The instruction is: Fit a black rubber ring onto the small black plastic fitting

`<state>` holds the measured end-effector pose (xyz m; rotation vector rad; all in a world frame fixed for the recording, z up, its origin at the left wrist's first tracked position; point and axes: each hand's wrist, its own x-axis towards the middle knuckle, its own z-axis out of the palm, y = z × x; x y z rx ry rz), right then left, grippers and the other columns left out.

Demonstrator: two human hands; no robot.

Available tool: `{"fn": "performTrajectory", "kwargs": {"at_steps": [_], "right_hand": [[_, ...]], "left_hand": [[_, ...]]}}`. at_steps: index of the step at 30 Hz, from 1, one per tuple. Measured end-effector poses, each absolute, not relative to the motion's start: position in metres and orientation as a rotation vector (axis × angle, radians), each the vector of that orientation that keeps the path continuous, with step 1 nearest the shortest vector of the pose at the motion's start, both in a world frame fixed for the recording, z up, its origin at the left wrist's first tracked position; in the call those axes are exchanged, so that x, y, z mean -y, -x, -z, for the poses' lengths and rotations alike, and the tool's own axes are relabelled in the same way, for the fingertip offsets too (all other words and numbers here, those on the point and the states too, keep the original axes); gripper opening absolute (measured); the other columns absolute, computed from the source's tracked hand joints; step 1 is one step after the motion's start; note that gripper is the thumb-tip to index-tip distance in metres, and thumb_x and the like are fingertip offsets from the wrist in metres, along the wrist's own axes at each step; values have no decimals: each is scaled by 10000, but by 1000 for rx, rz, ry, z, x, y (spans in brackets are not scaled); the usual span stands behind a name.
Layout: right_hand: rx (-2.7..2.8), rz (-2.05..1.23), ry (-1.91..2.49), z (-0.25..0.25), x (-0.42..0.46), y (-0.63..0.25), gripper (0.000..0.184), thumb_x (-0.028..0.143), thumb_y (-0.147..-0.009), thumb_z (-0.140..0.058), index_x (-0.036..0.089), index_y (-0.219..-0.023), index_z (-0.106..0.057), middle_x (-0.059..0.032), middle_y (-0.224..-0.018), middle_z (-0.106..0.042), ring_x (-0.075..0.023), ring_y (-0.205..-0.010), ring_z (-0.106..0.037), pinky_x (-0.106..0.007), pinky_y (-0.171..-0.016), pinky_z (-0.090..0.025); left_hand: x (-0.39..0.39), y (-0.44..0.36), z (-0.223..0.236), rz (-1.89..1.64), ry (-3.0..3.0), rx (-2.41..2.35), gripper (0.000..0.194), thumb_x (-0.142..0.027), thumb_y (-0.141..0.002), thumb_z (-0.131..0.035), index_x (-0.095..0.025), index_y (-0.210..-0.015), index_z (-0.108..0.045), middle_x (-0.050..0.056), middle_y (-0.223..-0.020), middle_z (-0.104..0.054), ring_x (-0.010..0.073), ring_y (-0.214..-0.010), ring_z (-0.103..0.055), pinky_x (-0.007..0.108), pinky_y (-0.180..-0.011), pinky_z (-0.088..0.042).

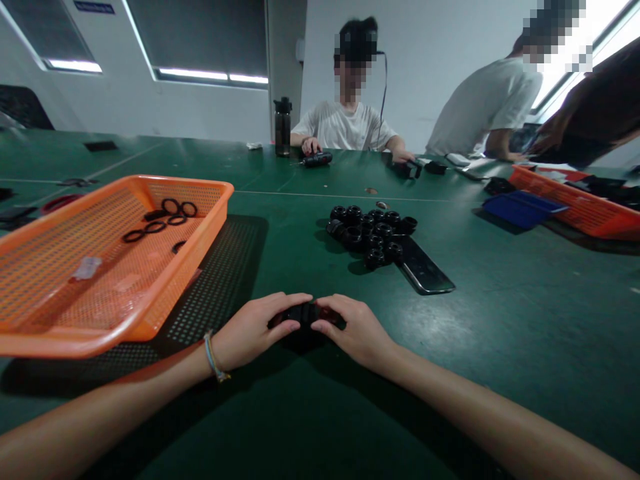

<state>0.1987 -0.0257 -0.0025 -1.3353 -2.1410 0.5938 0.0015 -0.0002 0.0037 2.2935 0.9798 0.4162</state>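
Observation:
Between my two hands is a black plastic fitting, held low over the green table. My left hand grips its left end, thumb in front and fingers behind. My right hand is closed around the right end in the same way. The fingers hide much of the part, so its exact shape is unclear. Beyond my hands sits a heap of similar black ring-shaped fittings. A dark smartphone lies against the heap's right side.
An orange perforated basket at left holds several black rings and scraps of clear plastic. Across the green table, a person handles a black tool beside a dark bottle. A blue tray and another orange basket stand right.

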Motion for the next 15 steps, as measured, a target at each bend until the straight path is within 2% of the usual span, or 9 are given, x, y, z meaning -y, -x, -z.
{"fn": "performTrajectory", "kwargs": {"at_steps": [7, 15], "right_hand": [[2104, -576, 1230, 0, 28, -200, 267, 146, -696, -648, 171, -949, -565, -36, -841, -624, -161, -759, -578, -290, -666, -483], [2092, -578, 1207, 5, 27, -201, 240, 120, -691, -651, 184, -911, -579, -21, -820, -629, -153, -748, -587, -286, -665, -484]], "left_hand": [[-1, -1, -3, -470, -2266, -947, 379, -261, -845, -439, -235, -1223, -442, 35, -1167, -568, 178, -1032, -531, 313, -890, -406], [0, -1, -3, -425, -2303, -963, 394, -279, -848, -442, -242, -1240, -431, 39, -1096, -592, 182, -960, -556, 312, -845, -428]]}}
